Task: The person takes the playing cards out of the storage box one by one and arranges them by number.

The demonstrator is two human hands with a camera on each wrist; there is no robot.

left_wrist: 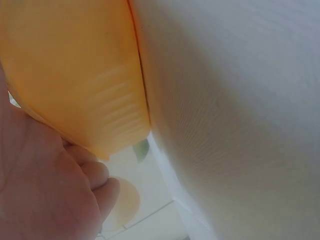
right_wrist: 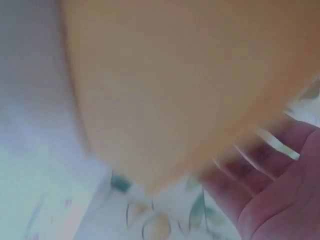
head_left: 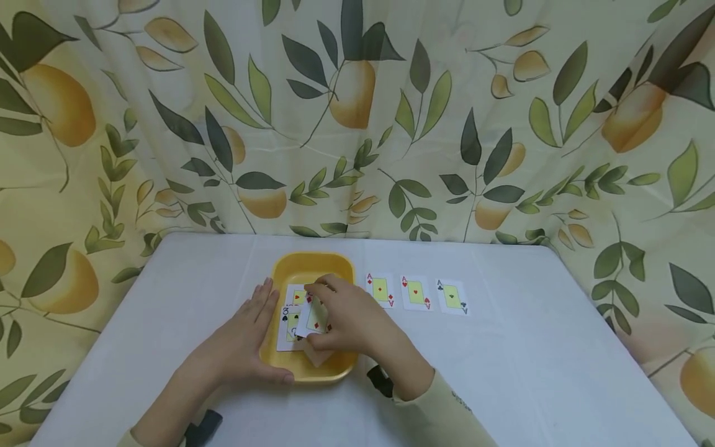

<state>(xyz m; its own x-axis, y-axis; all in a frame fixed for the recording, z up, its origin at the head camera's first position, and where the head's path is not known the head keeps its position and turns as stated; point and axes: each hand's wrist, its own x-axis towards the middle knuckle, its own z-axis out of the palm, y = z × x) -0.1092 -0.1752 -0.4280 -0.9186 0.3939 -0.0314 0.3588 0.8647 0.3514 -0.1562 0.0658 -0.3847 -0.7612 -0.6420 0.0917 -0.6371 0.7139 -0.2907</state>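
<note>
A yellow tray (head_left: 313, 259) stands on the table with several loose playing cards in it. My left hand (head_left: 237, 347) rests along the tray's left rim, fingers straight and thumb by the front edge; the left wrist view shows the tray's outer wall (left_wrist: 75, 65) beside it. Over the tray, my right hand (head_left: 357, 316) pinches a playing card (head_left: 314, 318) with red diamonds between thumb and fingers. Beneath that card lie a ten with black pips (head_left: 286, 338) and a red-pipped card (head_left: 296, 293), partly covered. The right wrist view is blurred and hides the card.
Right of the tray, three aces lie face up in a row: the ace of diamonds (head_left: 380, 290), ace of hearts (head_left: 415, 292) and ace of clubs (head_left: 452, 297). A white cloth covers the table (head_left: 530, 372). Behind it hangs a fruit-patterned curtain (head_left: 436, 124).
</note>
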